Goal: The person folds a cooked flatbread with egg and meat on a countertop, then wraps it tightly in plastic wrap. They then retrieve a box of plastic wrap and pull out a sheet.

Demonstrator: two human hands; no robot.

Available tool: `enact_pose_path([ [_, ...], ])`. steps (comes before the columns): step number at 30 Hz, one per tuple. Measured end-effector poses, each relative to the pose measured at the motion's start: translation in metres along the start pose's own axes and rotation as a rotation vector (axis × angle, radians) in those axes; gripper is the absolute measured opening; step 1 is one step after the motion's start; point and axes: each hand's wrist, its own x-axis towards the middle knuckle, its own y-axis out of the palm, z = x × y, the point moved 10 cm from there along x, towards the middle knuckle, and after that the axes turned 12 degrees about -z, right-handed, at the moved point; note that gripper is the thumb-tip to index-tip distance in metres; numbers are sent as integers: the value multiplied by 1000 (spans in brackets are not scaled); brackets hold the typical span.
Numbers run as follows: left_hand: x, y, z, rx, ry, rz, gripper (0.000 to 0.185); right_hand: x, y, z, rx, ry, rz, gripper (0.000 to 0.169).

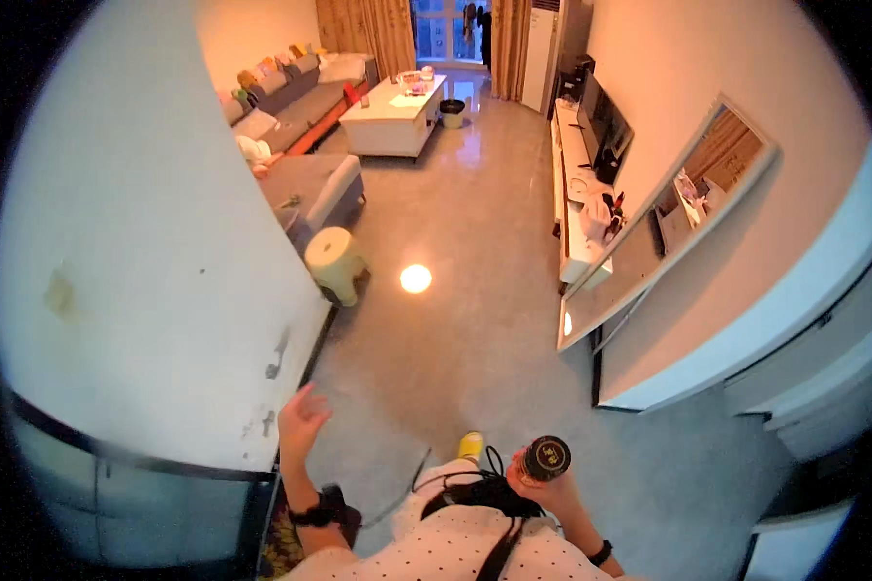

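My right hand is wrapped around a small jar, its round black lid facing up and bearing gold writing. The jar's side is mostly hidden by the lid and my fingers. My left hand is raised beside the white wall, fingers loosely bent and apart, with nothing in it. Black bands circle both wrists. A black cord loops in front of my dotted top. One yellow shoe shows on the grey floor.
A yellow plastic stool stands past the wall's corner, near the grey sofa. Farther on are a white coffee table and a waste bin. Along the right, a framed mirror leans by the TV cabinet and television.
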Motion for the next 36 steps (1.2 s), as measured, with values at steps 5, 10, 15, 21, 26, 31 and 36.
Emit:
enact_pose_path([
  [5, 144, 303, -108, 233, 2, 296, 16, 206, -63, 59, -47, 5, -155, 34],
  [10, 268, 528, -150, 85, 365, 417, 35, 419, -124, 24, 419, 193, -210, 24],
  [15, 417, 598, -149, 140, -43, 292, 41, 659, -136, 18, 932, 499, -177, 26],
  [21, 579, 600, -150, 172, -147, -66, 42, 955, -138, 49, 521, 234, 60, 24],
  [26, 711, 622, -90, -53, -274, -363, 39, 1144, -129, 121, 81, -173, 6, 29],
  [31, 936, 793, -109, 30, -225, -186, 38, 1311, -152, 117, -216, -90, -105, 38],
  [36, 1122, 1060, -253, -47, -46, 210, 34, 1465, -211, 30, 819, 419, -262, 25],
])
